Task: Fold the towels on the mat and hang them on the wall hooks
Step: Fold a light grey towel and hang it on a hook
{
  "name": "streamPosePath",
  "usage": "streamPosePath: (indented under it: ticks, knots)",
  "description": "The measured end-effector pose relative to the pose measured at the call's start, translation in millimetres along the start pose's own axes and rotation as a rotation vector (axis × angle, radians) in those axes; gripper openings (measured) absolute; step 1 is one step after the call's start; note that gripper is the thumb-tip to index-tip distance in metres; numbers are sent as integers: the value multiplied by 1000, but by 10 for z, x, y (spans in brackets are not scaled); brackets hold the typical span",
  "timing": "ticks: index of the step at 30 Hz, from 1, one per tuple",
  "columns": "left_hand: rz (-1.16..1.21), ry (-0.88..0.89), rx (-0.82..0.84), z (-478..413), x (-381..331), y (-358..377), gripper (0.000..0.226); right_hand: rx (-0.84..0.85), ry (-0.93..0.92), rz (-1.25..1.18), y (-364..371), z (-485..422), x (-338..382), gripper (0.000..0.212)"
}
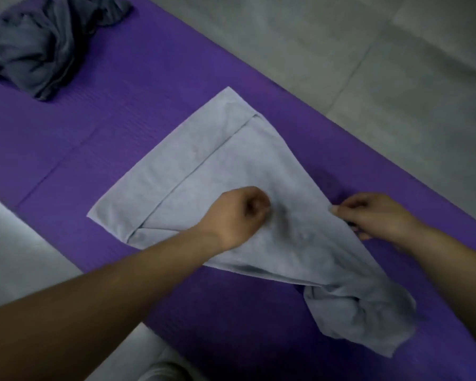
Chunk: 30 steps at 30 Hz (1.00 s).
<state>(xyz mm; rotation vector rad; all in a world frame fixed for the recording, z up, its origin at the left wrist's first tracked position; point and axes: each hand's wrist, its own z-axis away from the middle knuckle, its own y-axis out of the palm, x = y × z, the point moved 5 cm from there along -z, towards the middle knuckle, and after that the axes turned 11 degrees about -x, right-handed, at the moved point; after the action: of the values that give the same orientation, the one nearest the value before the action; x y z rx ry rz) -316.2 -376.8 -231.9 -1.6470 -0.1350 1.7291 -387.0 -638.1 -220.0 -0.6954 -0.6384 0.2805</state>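
A grey tiled floor (368, 50) is seen across the top and right of the view. Over it a purple mat (149, 92) is laid, running slantwise from the upper left to the lower right.

On the middle of the mat a light towel (231, 160) is spread, pale grey-blue. Its far part is laid flat, and a second layer is folded over it so that a strip of the lower layer is left showing along the left side and at the far corner. Its near end is not flattened; it is gathered into a loose bunch at the lower right, resting on the mat.

A dark towel (44, 45) is left crumpled in a heap at the upper left corner of the mat, well apart from the light towel.

The left hand (239, 215) is set on the middle of the light towel with its fingers curled tight into the palm — whether any cloth is caught inside them cannot be told. The right hand (374, 215) is held at the towel's right edge, where the cloth is pinched between thumb and fingertips (334, 209) and lifted slightly off the mat.
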Motion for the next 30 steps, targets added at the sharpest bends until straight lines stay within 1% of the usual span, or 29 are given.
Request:
streamPosePath:
  ticks: [3,5,7,9,11,13,14,16,17,19,20,22,24,26,28,30]
  knots:
    - [49,148,123,-96,-325,423,14,136,74,14,-19,199,-279,26]
    - [48,265,186,-142,-542,670,19,183,75,1,-5,271,-407,25]
    - [-19,370,247,-180,-722,883,27,147,36,-5,-21,292,-492,19]
    - [-78,406,307,-198,-847,1059,39,67,3,-37,-62,300,-561,18]
    - [-136,351,401,-194,-883,1194,49,18,27,-172,-97,317,-638,30]
    - [-184,287,470,-183,-820,1257,52,46,93,-340,-91,340,-730,43]
    - [-200,305,470,-184,-795,1259,49,76,124,-395,-90,354,-772,48]
    - [-173,377,440,-183,-773,1227,37,163,160,-443,-84,385,-853,53]
    - [-133,392,424,-182,-772,1195,29,218,150,-444,-69,405,-879,52]
    - [-70,375,381,-185,-792,1133,23,289,77,-454,-49,467,-874,38]
    - [-60,362,361,-188,-802,1109,26,289,38,-476,-50,495,-853,29]
    - [-94,345,356,-178,-832,1089,42,236,-27,-520,-74,521,-802,19]
    - [-129,296,409,-172,-835,1090,57,173,-112,-505,-102,529,-747,12]
    - [-146,230,489,-173,-844,1082,63,132,-206,-478,-127,558,-678,5]
    - [-181,242,547,-185,-908,1064,55,121,-270,-481,-138,586,-627,5]
    - [-119,256,541,-220,-989,1039,33,146,-262,-558,-154,620,-593,6]
